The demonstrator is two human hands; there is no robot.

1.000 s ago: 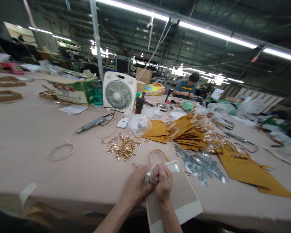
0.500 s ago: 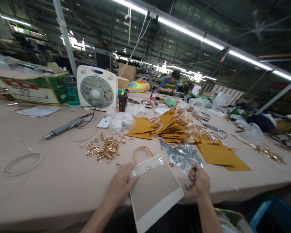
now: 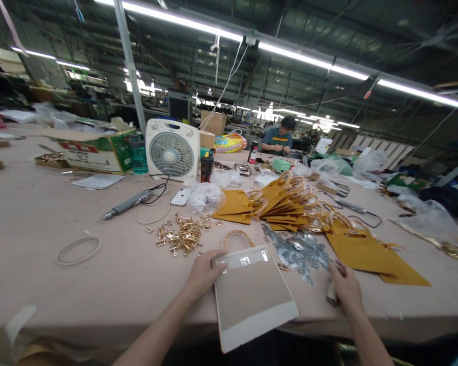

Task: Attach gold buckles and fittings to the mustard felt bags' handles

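My left hand [image 3: 206,272] grips the upper left corner of a bag panel [image 3: 254,292], thumb on top. The panel lies tilted over the table's front edge, pale backing up, with small metal plates along its top strip and a braided handle [image 3: 238,236] beyond it. My right hand [image 3: 345,287] is closed around a short tool with a cylindrical grey-brown end [image 3: 332,295]; its working end is hidden. Those fingertips are at the right edge of a pile of flat silver metal plates [image 3: 299,251]. Gold metal fittings [image 3: 181,234] lie heaped beyond my left hand.
Mustard bag panels with handles [image 3: 282,206] are stacked behind the plates, with more panels [image 3: 361,251] at right. A grey corded tool [image 3: 125,204], a phone [image 3: 180,196], a box fan [image 3: 172,152] and a tape ring [image 3: 79,251] lie leftward. A co-worker [image 3: 278,137] sits across the table.
The view has swung left. My right hand has moved out to the right, farther from the panel, to the edge of the silver plates. My left hand still holds the panel.
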